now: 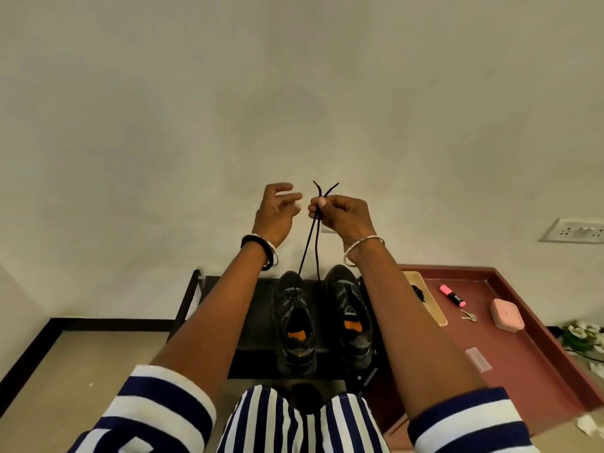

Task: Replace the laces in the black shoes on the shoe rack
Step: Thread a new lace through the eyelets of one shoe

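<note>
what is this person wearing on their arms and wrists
The left sleeve and right sleeve are navy and white striped and end near the elbows, leaving the forearms bare. The wrist of the left hand has a black band and a left silver bangle. The wrist of the right hand has a right silver bangle.

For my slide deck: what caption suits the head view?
Right hand pinches both ends of a black lace rising from a black shoe; left hand open beside it.

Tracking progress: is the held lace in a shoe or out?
In. The lace runs as two strands from the right hand down into the front of one shoe; how many eyelets, cannot tell.
</note>
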